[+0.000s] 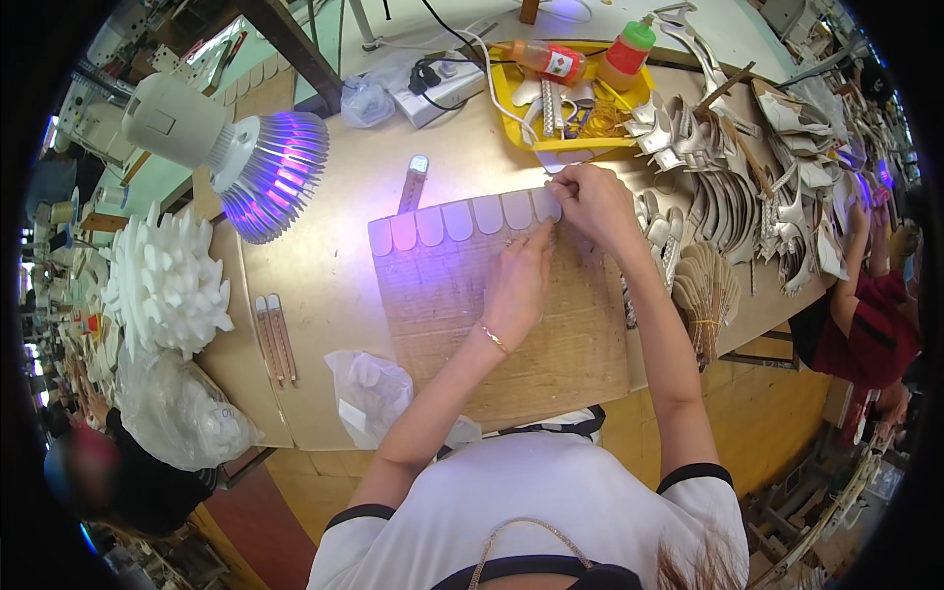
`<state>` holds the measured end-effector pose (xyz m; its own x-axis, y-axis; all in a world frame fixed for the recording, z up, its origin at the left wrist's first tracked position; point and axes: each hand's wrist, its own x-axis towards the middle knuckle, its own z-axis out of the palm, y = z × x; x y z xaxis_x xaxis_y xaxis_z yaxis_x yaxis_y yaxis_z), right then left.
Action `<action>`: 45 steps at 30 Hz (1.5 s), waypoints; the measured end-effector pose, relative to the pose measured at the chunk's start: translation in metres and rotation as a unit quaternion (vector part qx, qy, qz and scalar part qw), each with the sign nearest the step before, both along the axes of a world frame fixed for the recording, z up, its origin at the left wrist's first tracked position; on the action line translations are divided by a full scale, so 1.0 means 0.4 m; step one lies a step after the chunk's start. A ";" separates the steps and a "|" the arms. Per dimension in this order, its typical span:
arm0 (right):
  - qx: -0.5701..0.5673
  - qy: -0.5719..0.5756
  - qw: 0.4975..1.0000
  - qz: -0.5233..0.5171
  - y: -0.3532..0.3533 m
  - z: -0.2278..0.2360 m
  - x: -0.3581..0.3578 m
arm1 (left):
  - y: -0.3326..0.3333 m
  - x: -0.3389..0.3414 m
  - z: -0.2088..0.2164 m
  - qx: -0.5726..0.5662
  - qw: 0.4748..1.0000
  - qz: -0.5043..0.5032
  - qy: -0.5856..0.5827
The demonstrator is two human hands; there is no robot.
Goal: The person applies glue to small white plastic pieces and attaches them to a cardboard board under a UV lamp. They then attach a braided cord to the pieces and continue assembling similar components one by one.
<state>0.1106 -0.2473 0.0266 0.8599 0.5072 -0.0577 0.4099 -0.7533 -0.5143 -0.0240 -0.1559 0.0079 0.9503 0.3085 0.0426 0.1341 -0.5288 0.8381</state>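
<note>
A brown cardboard sheet (492, 315) lies before me with a row of pale, round-ended tabs (430, 226) along its far edge. At the right end of that row, my right hand (598, 205) is closed in a pinch at the top of the last pale tab (548, 206). My left hand (521, 280) rests on the cardboard just below, wearing a thin bracelet. Its fingers stretch toward the lower end of the same tab, the fingertips touching or very close to it.
A yellow tray (580, 145) with bottles stands at the far right, near stacked shoe parts (723, 211). A finned lamp (270, 177) hangs at left above white foam-like pieces (167, 280). Narrow strips (275, 339) and a plastic bag (369, 388) lie left of the cardboard.
</note>
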 end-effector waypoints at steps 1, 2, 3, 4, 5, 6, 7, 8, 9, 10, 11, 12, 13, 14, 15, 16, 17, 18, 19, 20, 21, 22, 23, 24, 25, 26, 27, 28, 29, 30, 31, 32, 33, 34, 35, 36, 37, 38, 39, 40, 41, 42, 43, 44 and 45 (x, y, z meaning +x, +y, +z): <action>0.002 0.002 1.000 -0.004 0.001 0.000 -0.002 | -0.001 0.000 0.000 -0.006 1.000 -0.001 0.014; 0.004 0.004 1.000 -0.007 0.002 0.000 -0.004 | -0.002 0.000 0.001 -0.005 1.000 0.000 0.013; -0.008 0.000 1.000 -0.009 0.003 0.000 -0.005 | -0.003 -0.001 0.001 -0.008 1.000 0.000 0.016; -0.019 -0.003 1.000 -0.010 0.004 0.000 -0.007 | -0.003 -0.001 0.001 -0.010 1.000 0.000 0.019; -0.027 -0.009 1.000 -0.011 0.005 0.000 -0.008 | -0.003 -0.001 0.000 -0.007 1.000 0.000 0.012; -0.032 -0.005 0.999 -0.017 0.007 0.000 -0.009 | -0.003 0.000 0.000 -0.004 1.000 0.000 0.006; -0.034 -0.004 0.999 -0.023 0.009 -0.001 -0.009 | -0.003 0.001 -0.001 -0.006 1.000 0.000 0.007; -0.038 0.005 0.999 -0.029 0.010 -0.002 -0.011 | -0.002 0.002 -0.003 0.003 1.000 0.001 -0.002; -0.033 -0.011 0.999 -0.032 0.016 -0.003 -0.004 | 0.003 0.016 -0.006 0.009 1.000 0.002 -0.007; -0.033 -0.014 0.999 -0.034 0.016 -0.004 -0.008 | 0.003 0.017 -0.008 0.007 1.000 0.003 -0.004; -0.032 -0.018 0.999 -0.037 0.018 -0.005 -0.008 | 0.002 0.018 -0.010 0.011 1.000 0.001 0.006; -0.037 -0.018 0.998 -0.037 0.020 -0.006 -0.008 | 0.002 0.019 -0.011 0.009 1.000 -0.001 0.019; -0.042 -0.018 0.998 -0.037 0.021 -0.007 -0.009 | 0.002 0.020 -0.013 0.008 0.999 -0.003 0.033; -0.046 -0.017 0.998 -0.039 0.023 -0.008 -0.010 | 0.003 0.021 -0.014 0.014 0.999 -0.008 0.036; -0.049 -0.023 0.998 -0.038 0.024 -0.009 -0.011 | 0.004 0.021 -0.016 0.021 0.999 -0.014 0.039; -0.051 -0.027 0.998 -0.038 0.025 -0.012 -0.013 | 0.004 0.022 -0.017 0.027 0.999 -0.021 0.042; -0.053 -0.031 0.997 -0.039 0.027 -0.015 -0.016 | 0.004 0.023 -0.018 0.034 0.998 -0.023 0.045; -0.055 -0.044 0.997 -0.038 0.028 -0.018 -0.018 | 0.004 0.024 -0.019 0.040 0.998 -0.026 0.048; -0.056 -0.056 0.996 -0.036 0.029 -0.023 -0.022 | 0.005 0.025 -0.020 0.047 0.997 -0.028 0.049; -0.057 -0.069 0.995 -0.034 0.030 -0.029 -0.025 | 0.005 0.026 -0.021 0.050 0.997 -0.027 0.051; -0.053 -0.083 0.995 -0.034 0.030 -0.035 -0.028 | 0.005 0.028 -0.022 0.053 0.997 -0.027 0.053; -0.049 -0.098 0.993 -0.034 0.031 -0.042 -0.031 | 0.005 0.029 -0.023 0.055 0.997 -0.028 0.053; -0.041 -0.115 0.992 -0.034 0.031 -0.050 -0.032 | 0.006 0.031 -0.024 0.058 0.996 -0.031 0.056; -0.038 -0.122 0.991 -0.035 0.032 -0.057 -0.033 | 0.007 0.032 -0.025 0.061 0.996 -0.036 0.058; -0.032 -0.132 0.990 -0.035 0.032 -0.065 -0.033 | 0.007 0.034 -0.027 0.065 0.995 -0.041 0.058; -0.027 -0.142 0.989 -0.037 0.032 -0.072 -0.033 | 0.008 0.036 -0.029 0.065 0.995 -0.044 0.067; -0.023 -0.142 0.989 -0.034 0.032 -0.078 -0.032 | 0.009 0.038 -0.032 0.066 0.994 -0.047 0.074; -0.020 -0.142 0.989 -0.032 0.032 -0.083 -0.030 | 0.011 0.041 -0.035 0.068 0.993 -0.051 0.077; -0.019 -0.139 0.990 -0.031 0.032 -0.087 -0.028 | 0.012 0.042 -0.038 0.069 0.993 -0.054 0.078; -0.023 -0.141 0.989 -0.030 0.031 -0.089 -0.027 | 0.013 0.043 -0.042 0.070 0.993 -0.058 0.076; -0.030 -0.140 0.989 -0.029 0.031 -0.091 -0.026 | 0.015 0.044 -0.045 0.073 0.993 -0.061 0.074; -0.031 -0.144 0.989 -0.025 0.031 -0.092 -0.026 | 0.015 0.045 -0.048 0.075 0.992 -0.061 0.078; -0.020 -0.147 0.988 -0.032 0.030 -0.092 -0.027 | 0.015 0.046 -0.050 0.078 0.992 -0.061 0.083; -0.005 -0.155 0.987 -0.036 0.030 -0.091 -0.028 | 0.015 0.047 -0.051 0.083 0.991 -0.060 0.081; 0.010 -0.163 0.986 -0.042 0.030 -0.088 -0.030 | 0.016 0.049 -0.051 0.078 0.992 -0.061 0.077; 0.020 -0.163 0.985 -0.045 0.028 -0.084 -0.032 | 0.018 0.052 -0.049 0.075 0.993 -0.060 0.067; 0.030 -0.163 0.985 -0.049 0.026 -0.077 -0.033 | 0.022 0.054 -0.045 0.073 0.994 -0.059 0.057; 0.036 -0.157 0.985 -0.057 0.024 -0.069 -0.036 | 0.027 0.054 -0.040 0.005 0.997 -0.043 0.062; 0.091 -0.178 0.978 -0.054 0.019 -0.058 -0.040 | 0.036 0.051 -0.033 -0.064 0.995 -0.026 0.067; 0.142 -0.192 0.969 -0.055 0.012 -0.043 -0.045 | 0.046 0.049 -0.024 -0.131 0.989 -0.009 0.067; 0.192 -0.205 0.958 -0.056 0.004 -0.027 -0.052 | 0.056 0.047 -0.015 -0.184 0.981 0.032 0.044; 0.213 -0.112 0.968 -0.074 -0.013 -0.007 -0.061 | 0.065 0.042 -0.005 -0.234 0.969 0.073 0.019; 0.231 -0.016 0.968 -0.092 -0.036 0.017 -0.073 | 0.070 0.037 0.006 -0.284 0.952 0.116 0.000; 0.251 0.072 0.960 -0.105 -0.052 0.037 -0.092 | 0.072 0.032 0.017 -0.314 0.939 0.138 -0.033; 0.298 0.145 0.940 -0.086 -0.062 0.051 -0.120 | 0.071 0.027 0.029 -0.343 0.923 0.162 -0.061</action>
<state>0.0628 -0.2720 0.0471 0.9243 0.3781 -0.0519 0.0859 -0.3387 -0.9370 -0.0134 -0.1276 0.0193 0.8043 0.5699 -0.1685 0.0754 0.1835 0.9801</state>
